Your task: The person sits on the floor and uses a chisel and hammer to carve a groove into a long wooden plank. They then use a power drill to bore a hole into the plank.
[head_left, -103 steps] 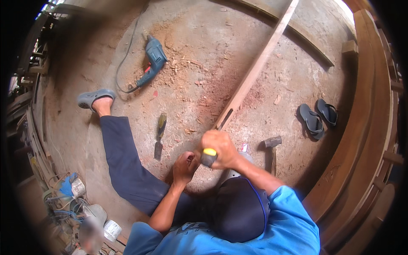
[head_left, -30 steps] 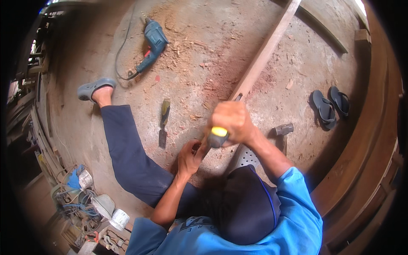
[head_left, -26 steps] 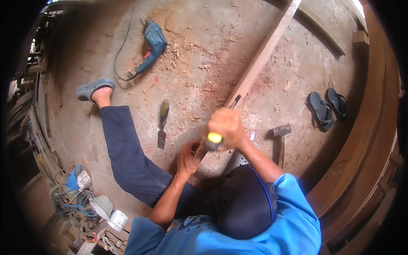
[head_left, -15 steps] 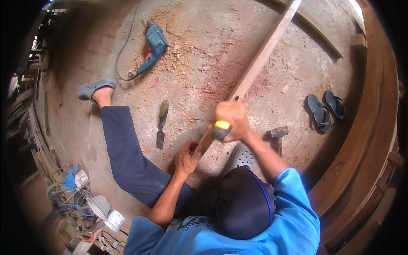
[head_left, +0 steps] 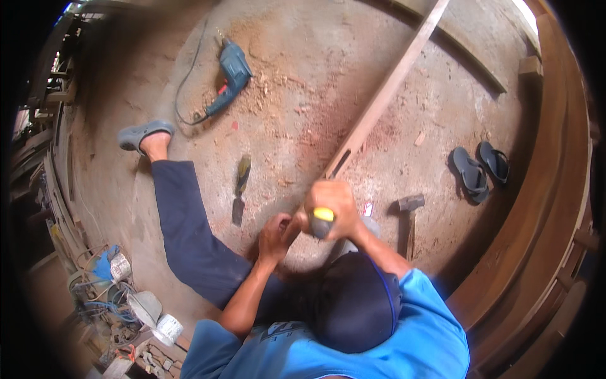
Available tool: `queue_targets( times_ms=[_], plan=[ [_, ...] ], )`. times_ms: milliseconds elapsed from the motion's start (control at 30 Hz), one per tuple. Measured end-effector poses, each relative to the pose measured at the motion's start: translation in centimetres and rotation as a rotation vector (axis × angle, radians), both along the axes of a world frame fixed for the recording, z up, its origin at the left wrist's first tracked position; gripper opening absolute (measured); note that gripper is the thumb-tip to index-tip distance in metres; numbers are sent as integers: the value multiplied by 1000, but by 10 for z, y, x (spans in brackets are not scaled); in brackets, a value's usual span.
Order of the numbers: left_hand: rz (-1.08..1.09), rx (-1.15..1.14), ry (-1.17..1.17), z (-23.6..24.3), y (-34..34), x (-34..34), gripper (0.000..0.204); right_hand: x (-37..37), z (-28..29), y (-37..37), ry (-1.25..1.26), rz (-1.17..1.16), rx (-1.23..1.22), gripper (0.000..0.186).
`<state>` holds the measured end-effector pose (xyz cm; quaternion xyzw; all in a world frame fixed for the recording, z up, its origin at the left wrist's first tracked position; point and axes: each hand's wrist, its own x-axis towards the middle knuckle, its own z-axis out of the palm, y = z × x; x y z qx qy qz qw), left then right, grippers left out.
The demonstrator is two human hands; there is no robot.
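Note:
A long, narrow wooden beam point(head_left: 385, 98) runs from the far right down toward me. A dark slot point(head_left: 341, 163) is cut into its upper face. My right hand point(head_left: 331, 202) is closed around a tool with a black-and-yellow handle point(head_left: 322, 219), held over the beam just on my side of the slot. The hand hides the tool's working end, so its kind cannot be made out. Lower left, the fingers of my left hand point(head_left: 275, 237) curl around the beam's near end. A chisel point(head_left: 241, 189) lies on the floor left of the beam.
A blue drill point(head_left: 233, 72) with its cord lies among wood shavings point(head_left: 268, 82) at far left. On the right are a hammer point(head_left: 410, 203), black flip-flops point(head_left: 470, 172) and big stacked planks point(head_left: 536, 208). Another timber point(head_left: 467, 54) crosses behind the beam. Cluttered containers point(head_left: 146, 306) stand lower left.
My right hand has drawn the tool back along the beam toward me, uncovering the slot. The hammer's handle shows more now. My left hand keeps its grip on the near end.

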<state>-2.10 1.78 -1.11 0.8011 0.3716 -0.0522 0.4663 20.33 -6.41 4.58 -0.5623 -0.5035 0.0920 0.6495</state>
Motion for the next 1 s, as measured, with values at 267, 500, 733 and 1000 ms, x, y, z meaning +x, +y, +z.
queue_targets(
  times_ms=[267,500,733,1000],
  plan=[
    [16,52,-81,-2,-1,-1,41,36,-5,14,12,-145,-159,22],
    [25,-9,-11,4,0,3,41,-4,1,-6,105,-40,-178,26],
    [2,73,-31,0,1,0,50,93,-15,-3,626,-274,222,69],
    [27,37,-37,1,2,-2,55,114,-3,17,598,-471,137,19]
  ],
)
